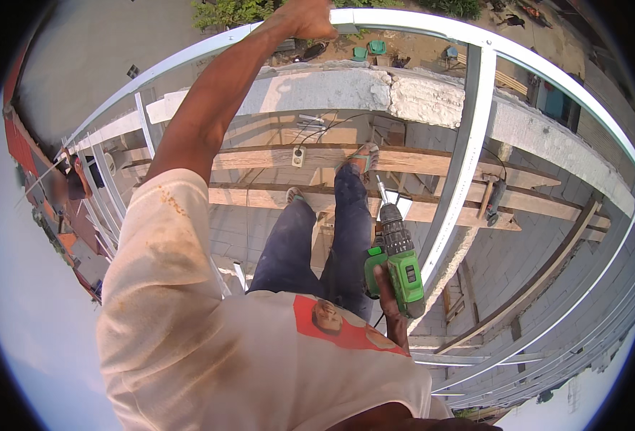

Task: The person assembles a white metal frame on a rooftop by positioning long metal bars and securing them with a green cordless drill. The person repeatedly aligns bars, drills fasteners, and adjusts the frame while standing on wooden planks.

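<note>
At height, outdoors: right hand (391,298) with green drill (407,276), left hand (307,20) on metal rail (418,24)

Head view, holdings:
- Green drill, one, black chuck and slim bit. Location: right of the legs, before the right hip. Bit directed forward, away from the body; tip seemingly in free air, though depth is hard to judge.
- Right hand, grasping the drill by its handle. Presumably kept close to the body for control of the weight. Elbow apparently bent; forearm largely hidden.
- Left hand, closed over the rail at the upper edge, partly cut off. Probably a steadying hold, given the narrow footing. Arm raised and reaching well forward, elbow slightly bent.
- Metal post (474,129), pale, joined to the rail right of the left hand.

Head view, surroundings:
- Wooden planks (260,156), two, running side to side; one foot on each, likely for a wide stance.
- Socket box (298,156), white, on the farther plank, near the feet.
- Hammer (486,200), toward the planks' right end, beside a dark tool (498,197) of unclear kind.
- Concrete beam (317,90), rough, beyond the planks.
- Co-worker (78,179), far left.
</note>
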A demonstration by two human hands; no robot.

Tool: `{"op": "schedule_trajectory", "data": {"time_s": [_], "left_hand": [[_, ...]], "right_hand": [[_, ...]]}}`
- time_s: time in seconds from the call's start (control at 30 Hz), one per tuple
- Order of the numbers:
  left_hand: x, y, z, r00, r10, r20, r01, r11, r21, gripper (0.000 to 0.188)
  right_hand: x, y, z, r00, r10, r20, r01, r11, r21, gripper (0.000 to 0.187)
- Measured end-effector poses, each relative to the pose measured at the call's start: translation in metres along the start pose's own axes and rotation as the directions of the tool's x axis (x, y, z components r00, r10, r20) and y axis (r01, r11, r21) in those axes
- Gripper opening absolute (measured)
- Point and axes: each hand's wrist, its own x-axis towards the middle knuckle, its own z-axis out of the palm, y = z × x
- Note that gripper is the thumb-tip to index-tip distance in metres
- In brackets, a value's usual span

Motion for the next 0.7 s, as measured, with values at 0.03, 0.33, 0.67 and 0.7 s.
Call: {"op": "schedule_trajectory", "data": {"time_s": [0.03,0.33,0.67,0.7], "left_hand": [[0.002,0.005,-0.005,0.986,-0.065,0.156,0.075,0.995,-0.058,0.057],[-0.021,0.05,-0.023,0.981,-0.053,0.188,0.111,0.944,-0.311,0.024],[-0.007,0.024,-0.026,0.975,-0.169,0.145,0.192,0.967,-0.168,0.047],[-0.005,0.004,-0.011,0.973,-0.224,0.06,0.229,0.969,-0.096,0.05]], "right_hand": [[0.001,-0.012,-0.003,1.0,0.029,-0.007,-0.029,0.998,-0.049,0.037],[0.053,-0.099,-0.025,0.996,0.039,-0.075,-0.013,0.949,0.316,0.039],[0.079,-0.186,-0.032,0.943,-0.175,-0.285,0.206,0.975,0.084,0.034],[0.078,-0.182,-0.035,0.941,-0.185,-0.283,0.205,0.978,0.042,0.033]]}}
